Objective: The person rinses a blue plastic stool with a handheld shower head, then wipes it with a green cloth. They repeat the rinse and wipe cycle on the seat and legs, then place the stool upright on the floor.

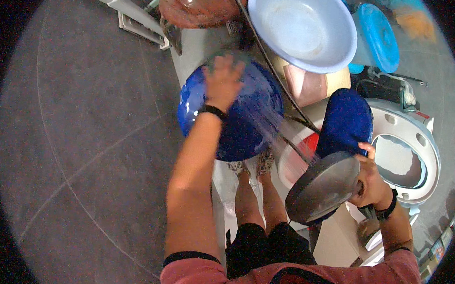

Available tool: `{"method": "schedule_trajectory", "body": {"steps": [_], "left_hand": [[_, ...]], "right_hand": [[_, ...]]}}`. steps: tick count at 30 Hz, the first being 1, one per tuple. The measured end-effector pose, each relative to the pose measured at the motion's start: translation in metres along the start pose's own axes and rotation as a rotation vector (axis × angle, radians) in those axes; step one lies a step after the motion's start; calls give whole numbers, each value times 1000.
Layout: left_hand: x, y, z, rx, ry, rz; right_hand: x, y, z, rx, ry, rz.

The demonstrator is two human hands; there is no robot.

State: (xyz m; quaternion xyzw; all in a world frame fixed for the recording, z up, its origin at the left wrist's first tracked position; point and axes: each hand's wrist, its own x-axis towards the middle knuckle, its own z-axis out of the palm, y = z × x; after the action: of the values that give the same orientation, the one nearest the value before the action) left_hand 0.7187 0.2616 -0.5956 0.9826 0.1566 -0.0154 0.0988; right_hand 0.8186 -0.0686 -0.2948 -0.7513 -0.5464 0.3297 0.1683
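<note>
My left hand [223, 82], slightly blurred, lies with spread fingers on a large, round, glossy blue surface [243, 137]. Whether this is a ball or an upturned basin I cannot tell. Water runs over it. On the right, my right hand [370, 184] is closed around what looks like a shower head with a wide grey disc [324, 184]. A fan of water [271, 123] shoots from beside the disc leftward onto the blue surface. Behind the disc and my fingers stands a rounded dark-blue thing [346, 119], partly hidden.
A dark hose [276, 78] crosses from the top toward the disc. Pale blue basin [303, 28], brown rounded thing [200, 6] and bright blue lid-like disc [379, 37] are at the back. A white oval ring-shaped seat [432, 166] stands right; grey tiles [95, 136] cover the left.
</note>
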Motion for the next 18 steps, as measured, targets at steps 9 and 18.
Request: {"method": "schedule_trajectory", "body": {"steps": [9,18], "left_hand": [[-200,23,-6,-200,63,-599],[-173,120,30,-46,-195,270]], "right_hand": [[-1,1,2,54,69,-33],[-4,3,4,84,91,-25]]}}
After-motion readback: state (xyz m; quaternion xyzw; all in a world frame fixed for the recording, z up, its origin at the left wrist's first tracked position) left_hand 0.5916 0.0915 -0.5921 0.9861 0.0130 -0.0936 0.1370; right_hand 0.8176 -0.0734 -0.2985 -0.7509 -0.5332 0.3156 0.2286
